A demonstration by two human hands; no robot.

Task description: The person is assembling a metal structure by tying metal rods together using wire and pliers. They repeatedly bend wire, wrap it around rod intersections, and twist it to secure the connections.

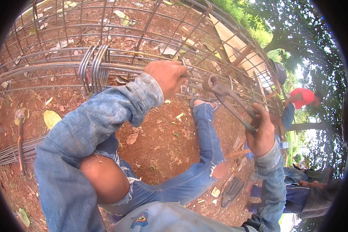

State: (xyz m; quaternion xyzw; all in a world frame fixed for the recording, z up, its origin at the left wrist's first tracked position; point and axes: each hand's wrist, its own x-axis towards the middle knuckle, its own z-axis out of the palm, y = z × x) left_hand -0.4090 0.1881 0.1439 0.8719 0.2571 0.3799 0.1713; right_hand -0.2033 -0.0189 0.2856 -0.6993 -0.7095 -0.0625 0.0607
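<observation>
My left hand (167, 77) is closed at the long steel bars (123, 66) of a rebar cage (147, 27); its fingertips hide what they pinch. In my right hand (261, 133) is a pair of pincers (230, 96), held by the handles, with the rounded jaws pointing up and left toward the cage, a short way right of my left hand. A cluster of bent steel stirrups (95, 69) sits bunched around the bars, left of my left hand.
A hammer (20, 135) with an orange and black handle lies at the left on a bundle of thin rods (7, 154). Dry leaves (51, 119) dot the red soil. A person in a red shirt (302, 96) is by the cage's far right end; other people (309, 197) are at the lower right.
</observation>
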